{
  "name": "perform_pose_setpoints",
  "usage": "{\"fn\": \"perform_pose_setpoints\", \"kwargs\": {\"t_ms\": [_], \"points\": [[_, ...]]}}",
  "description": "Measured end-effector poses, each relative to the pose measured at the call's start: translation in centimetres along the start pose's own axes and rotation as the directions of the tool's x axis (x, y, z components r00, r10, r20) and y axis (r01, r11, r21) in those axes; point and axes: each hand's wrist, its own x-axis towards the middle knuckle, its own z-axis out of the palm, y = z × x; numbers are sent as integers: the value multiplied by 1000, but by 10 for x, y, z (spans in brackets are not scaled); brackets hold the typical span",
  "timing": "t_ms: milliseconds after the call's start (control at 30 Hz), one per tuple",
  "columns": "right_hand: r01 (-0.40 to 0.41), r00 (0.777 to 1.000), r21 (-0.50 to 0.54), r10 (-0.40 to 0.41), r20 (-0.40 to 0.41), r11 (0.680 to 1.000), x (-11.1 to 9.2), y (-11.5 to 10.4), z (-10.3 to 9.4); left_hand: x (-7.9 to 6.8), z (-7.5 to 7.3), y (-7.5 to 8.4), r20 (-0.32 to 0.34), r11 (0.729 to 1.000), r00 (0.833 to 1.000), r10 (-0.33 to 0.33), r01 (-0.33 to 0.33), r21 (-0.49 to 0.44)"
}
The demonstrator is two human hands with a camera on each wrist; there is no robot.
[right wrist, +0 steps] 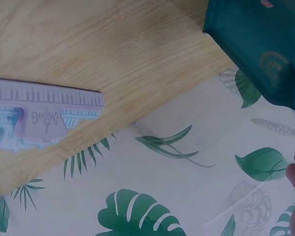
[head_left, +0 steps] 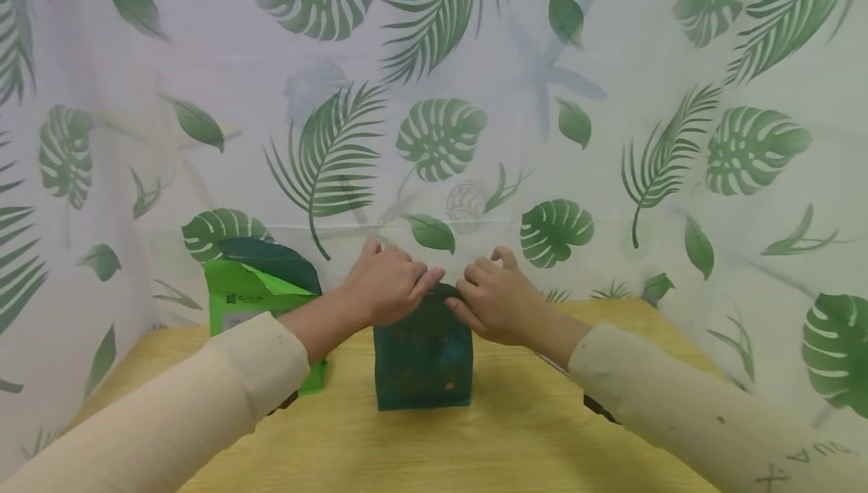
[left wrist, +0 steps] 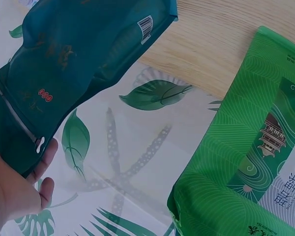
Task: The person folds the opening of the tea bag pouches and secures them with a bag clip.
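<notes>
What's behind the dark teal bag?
From the head view, the leaf-patterned backdrop rises behind the dark teal bag. The bag covers the wooden table right behind it, so that spot can't be seen from there.

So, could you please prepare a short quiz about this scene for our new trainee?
1. True or false: the left hand and the right hand are both at the top of the teal bag.
2. In the head view, the green bag is: a) right of the teal bag; b) inside it; c) left of it.
3. Which word shows on the purple clip?

Key: 1 true; 2 c; 3 "Music".
</notes>
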Motion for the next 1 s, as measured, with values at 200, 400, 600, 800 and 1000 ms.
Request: {"fn": "perform_pose_setpoints", "kwargs": {"t_ms": [200,400,600,800,1000], "points": [[-55,997,76,58,-47,996,2,10,-4,-1,0,1,-32,999,999,36,-37,-14],[-37,999,88,39,-29,995,1,11,0,-5,4,-2,-122,996,989,85,-85,7],[-2,1000,130,1,6,992,-2,6,7,-8,6,-2,-165,995,981,99,-101,-5],[17,1000,186,-19,10,982,-3,1,12,-9,7,-2,-152,996,984,91,-87,31],[47,999,227,-48,0,973,-5,-6,18,-12,9,-2,-151,992,982,116,-107,72]]}}
